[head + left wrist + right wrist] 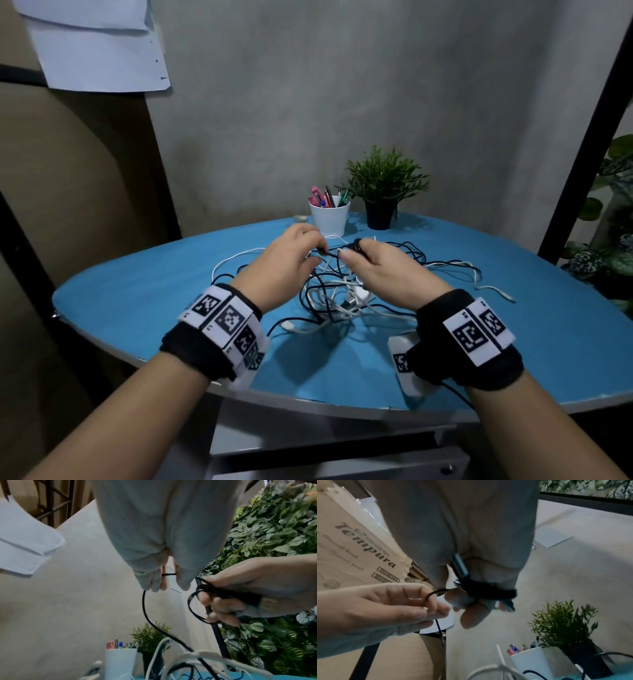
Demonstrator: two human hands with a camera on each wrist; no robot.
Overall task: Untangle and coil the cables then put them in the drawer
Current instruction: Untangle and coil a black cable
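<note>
A tangle of black and white cables (335, 298) lies on the blue table (137, 294). Both hands hover just above its far side. My right hand (352, 251) holds a small coil of black cable (488, 591) wound round its fingers (221, 607). My left hand (317, 253) pinches the same black cable (145, 608) a short way from the coil (202, 592). From that pinch the cable drops into the tangle. In the right wrist view the left hand (435, 609) holds a small loop of the cable (433, 593) beside the coil. A grey drawer unit (342, 455) sits under the table's front edge.
A white cup of pens (329, 219) and a small potted plant (382, 192) stand at the table's far edge, just beyond the hands. A white charger block (359, 293) lies in the tangle. Leafy plants (613, 240) and a black post (582, 144) stand to the right.
</note>
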